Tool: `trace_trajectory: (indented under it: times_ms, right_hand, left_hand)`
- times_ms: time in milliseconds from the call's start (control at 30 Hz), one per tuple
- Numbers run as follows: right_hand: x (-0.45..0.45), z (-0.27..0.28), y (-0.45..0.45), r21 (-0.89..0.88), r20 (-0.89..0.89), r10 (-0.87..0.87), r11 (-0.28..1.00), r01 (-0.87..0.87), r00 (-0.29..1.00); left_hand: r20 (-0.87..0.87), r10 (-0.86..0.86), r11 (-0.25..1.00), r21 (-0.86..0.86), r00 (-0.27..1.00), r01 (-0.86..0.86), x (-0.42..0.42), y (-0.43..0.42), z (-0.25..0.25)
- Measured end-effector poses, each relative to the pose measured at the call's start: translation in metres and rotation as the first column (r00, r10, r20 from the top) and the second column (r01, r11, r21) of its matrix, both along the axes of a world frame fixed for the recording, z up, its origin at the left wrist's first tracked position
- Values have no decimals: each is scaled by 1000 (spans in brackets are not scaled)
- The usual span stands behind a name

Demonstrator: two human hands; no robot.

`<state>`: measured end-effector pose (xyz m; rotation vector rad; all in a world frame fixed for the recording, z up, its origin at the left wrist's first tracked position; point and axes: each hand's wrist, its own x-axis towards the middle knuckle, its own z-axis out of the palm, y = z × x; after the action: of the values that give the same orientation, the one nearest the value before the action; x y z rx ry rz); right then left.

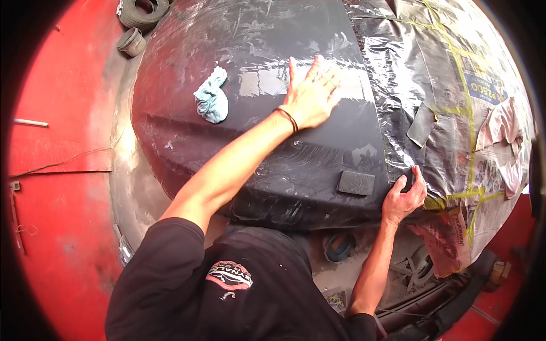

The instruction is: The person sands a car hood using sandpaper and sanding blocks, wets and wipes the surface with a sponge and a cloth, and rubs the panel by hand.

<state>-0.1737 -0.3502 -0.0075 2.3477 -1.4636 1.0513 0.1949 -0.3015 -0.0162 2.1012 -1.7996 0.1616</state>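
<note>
My left hand (311, 95) lies flat with spread fingers on the wet, shiny part of a dark car hood (256, 34). A dark band circles that wrist. To its left, a crumpled light-blue cloth (211, 98) rests on the hood. My right hand (405, 198) is at the hood's near edge, where masking plastic (392, 62) begins; its thumb and fingers are apart and I see nothing in them. Just left of it sits a dark rectangular block (356, 183), which looks like a sanding block. A dark grey sheet (422, 125), perhaps sandpaper, lies on the plastic.
Yellow tape (459, 62) and printed paper (446, 241) cover the car's right side, with a pale cloth (500, 131) on top. A tyre (132, 17) and a bucket (131, 42) stand far left by a red wall (62, 113). Another container (339, 247) is below the hood edge.
</note>
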Motion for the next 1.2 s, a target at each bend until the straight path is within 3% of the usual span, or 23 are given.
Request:
trace_trajectory:
  times_ms: [67, 133, 200, 233, 267, 333, 433, 467, 533, 600, 633, 733, 767, 800, 867, 933, 1000, 1067, 1133, 1200]
  right_hand:
    - [0, -4, -2, 26, 40, 7, 1000, -8, 999]
    - [-1, -3, -4, 21, 42, 14, 1000, -15, 999]
    - [-1, -4, -3, 22, 44, 16, 1000, -17, 999]
    - [1, -4, -3, 20, 46, 12, 1000, -13, 999]
    - [0, -4, -3, 21, 43, 8, 1000, -9, 999]
    - [-1, -6, -4, 12, 29, -5, 1000, 5, 1000]
    - [1, -4, -2, 32, 36, -18, 999, 17, 999]
    - [1, -4, -1, 34, 39, -14, 999, 12, 999]
    - [-1, -4, -2, 38, 43, -2, 999, 0, 999]
    - [0, -2, -1, 45, 48, 1, 999, -4, 999]
    - [0, -2, -1, 49, 53, 2, 999, -5, 999]
    - [-1, -2, -1, 30, 64, 4, 1000, -6, 998]
    - [0, -1, -2, 37, 68, 1, 999, -4, 998]
    - [1, 1, -1, 44, 71, 1, 999, -4, 998]
    - [3, 0, -1, 39, 70, 1, 999, -4, 998]
    - [0, -3, -2, 16, 52, 1, 1000, -2, 999]
    - [-4, -6, -3, 18, 54, 7, 1000, -8, 999]
    - [-2, -6, -3, 26, 58, -3, 1000, 1, 998]
    - [-2, -4, -2, 41, 64, -5, 999, 2, 998]
    - [-4, -5, -3, 48, 58, 7, 999, -10, 998]
  left_hand:
    - [-13, -9, 999, 49, 1000, 10, -27, 17, 4]
    - [-30, -143, 990, -8, 989, 143, -38, 38, -4]
    - [77, -70, 994, 90, 995, 63, -14, 20, -1]
    - [205, 63, 991, 100, 977, -85, 3, 2, 7]
    - [166, 138, 990, -42, 976, -133, 31, -20, -8]
    - [86, 155, 987, -59, 984, -151, 44, -51, -4]
    - [166, -91, 996, 20, 982, 89, -37, -54, -9]
    - [19, -183, 981, 68, 983, 181, -55, -45, -3]
    - [64, -125, 992, 40, 990, 122, -37, -49, 8]
    - [-34, 35, 994, 106, 999, -31, -4, -65, 32]
    - [38, 60, 998, 17, 998, -60, 13, -80, 23]
    - [-70, 144, 990, 0, 987, -144, -10, -85, 13]
    - [8, 78, 995, 57, 997, -78, -34, -64, 23]
    - [-53, -22, 999, 28, 998, 23, -47, -49, 4]
    - [-40, -185, 976, -128, 982, 178, -45, -21, -10]
    - [39, -40, 992, 121, 998, 35, -14, -28, 37]
    - [-47, 144, 989, -27, 988, -145, 34, -78, 15]
    - [195, 101, 956, 253, 976, -149, 14, -76, 54]
    - [194, 30, 977, 201, 981, -70, -36, -62, 38]
    - [23, -200, 975, -94, 979, 202, -86, -27, -8]
